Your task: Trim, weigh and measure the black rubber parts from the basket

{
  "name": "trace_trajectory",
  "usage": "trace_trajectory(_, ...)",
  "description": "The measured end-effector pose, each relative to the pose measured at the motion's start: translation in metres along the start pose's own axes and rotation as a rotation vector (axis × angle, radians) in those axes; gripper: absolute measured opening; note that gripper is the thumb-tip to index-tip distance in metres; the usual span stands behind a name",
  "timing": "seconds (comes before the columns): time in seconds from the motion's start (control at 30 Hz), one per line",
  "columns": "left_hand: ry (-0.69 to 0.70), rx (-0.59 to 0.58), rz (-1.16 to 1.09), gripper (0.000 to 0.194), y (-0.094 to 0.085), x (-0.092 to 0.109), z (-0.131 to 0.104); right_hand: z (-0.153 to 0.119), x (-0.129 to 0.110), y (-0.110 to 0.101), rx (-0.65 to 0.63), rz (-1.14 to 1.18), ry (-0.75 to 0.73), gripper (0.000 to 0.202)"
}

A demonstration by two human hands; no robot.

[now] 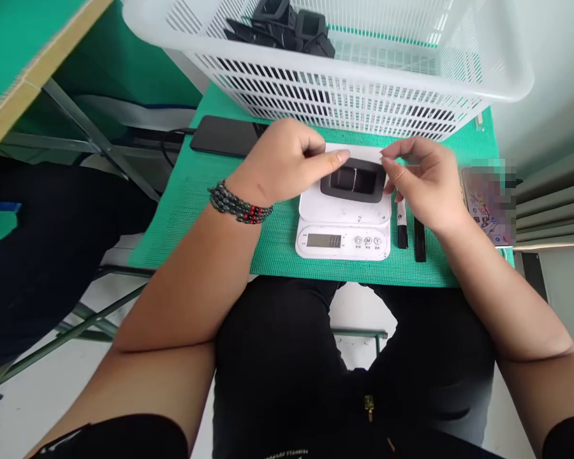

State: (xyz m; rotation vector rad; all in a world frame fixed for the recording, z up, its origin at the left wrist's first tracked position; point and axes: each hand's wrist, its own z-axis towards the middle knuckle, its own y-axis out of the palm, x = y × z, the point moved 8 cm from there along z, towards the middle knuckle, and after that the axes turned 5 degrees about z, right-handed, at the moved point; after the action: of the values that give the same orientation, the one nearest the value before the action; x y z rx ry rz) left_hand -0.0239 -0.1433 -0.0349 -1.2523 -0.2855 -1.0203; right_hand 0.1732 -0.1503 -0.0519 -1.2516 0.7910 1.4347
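— Green mesh [196,204] is covering the counter [167,248]. Where is the black frame [354,196] being held?
— Over the white scale [344,217], whose display [324,241] is showing zeros.
— How is each grip standing?
— Left hand [294,159]: its grip is pinching the upper left edge, the thumb lying along the rim, the other fingers mostly hiding. Right hand [428,182]: its grip is holding the upper right corner, thumb and forefinger nearly meeting.
— And farther out?
— Just right of the scale, a marker [402,226] and a black strip [419,242] are lying side by side. Past the left hand, a dark phone [224,135] is resting. Beyond, a white basket [363,83] is holding more black parts [291,29].
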Motion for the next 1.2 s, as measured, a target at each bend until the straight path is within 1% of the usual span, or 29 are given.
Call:
trace_trajectory(0.07,-0.003,0.013,0.072,0.066,-0.003,-0.001,0.002,0.003,-0.002,-0.007,0.055,-0.016,-0.024,0.026)
trace_trajectory(0.1,-0.008,0.043,0.105,0.067,-0.005,-0.003,0.004,0.004,-0.003,-0.011,0.085,-0.017,-0.037,0.027)
trace_trajectory(0.17,-0.018,0.145,0.149,0.070,-0.013,-0.008,0.007,0.005,-0.007,-0.018,0.124,0.000,-0.060,0.028)
trace_trajectory(0.23,0.001,0.258,0.168,0.074,-0.021,-0.012,0.009,0.006,-0.012,-0.024,0.145,0.043,-0.079,0.027)
trace_trajectory(0.27,0.031,0.297,0.164,0.075,-0.024,-0.013,0.010,0.005,-0.014,-0.027,0.159,0.070,-0.086,0.026)
trace_trajectory(0.33,0.126,0.338,0.129,0.074,-0.026,-0.009,0.009,0.005,-0.017,-0.033,0.188,0.113,-0.095,0.026)
trace_trajectory(0.43,0.261,0.382,0.067,0.066,-0.028,-0.001,0.003,0.004,-0.016,-0.039,0.208,0.110,-0.096,0.028)
trace_trajectory(0.6,0.317,0.454,0.047,0.061,-0.031,0.002,0.000,0.008,-0.003,-0.038,0.174,0.069,-0.062,0.037)
trace_trajectory(0.7,0.407,0.521,0.063,0.059,-0.032,0.006,-0.002,0.009,-0.002,-0.038,0.223,0.130,-0.065,0.033)
trace_trajectory(0.77,0.423,0.548,0.079,0.060,-0.033,0.006,-0.003,0.008,-0.005,-0.037,0.274,0.179,-0.067,0.030)
trace_trajectory(0.8,0.407,0.565,0.088,0.060,-0.034,0.005,-0.003,0.007,-0.007,-0.036,0.288,0.192,-0.071,0.029)
trace_trajectory(0.87,0.380,0.579,0.105,0.059,-0.035,0.003,-0.003,0.006,-0.013,-0.033,0.297,0.198,-0.091,0.026)
trace_trajectory(0.93,0.382,0.580,0.115,0.059,-0.036,0.003,-0.004,0.006,-0.016,-0.032,0.296,0.200,-0.107,0.025)
trace_trajectory(1.07,0.384,0.578,0.096,0.058,-0.035,0.000,-0.004,0.008,-0.010,-0.034,0.286,0.212,-0.074,0.024)
trace_trajectory(1.2,0.373,0.548,0.067,0.051,-0.036,-0.009,-0.003,0.010,-0.004,-0.037,0.289,0.216,-0.048,0.021)
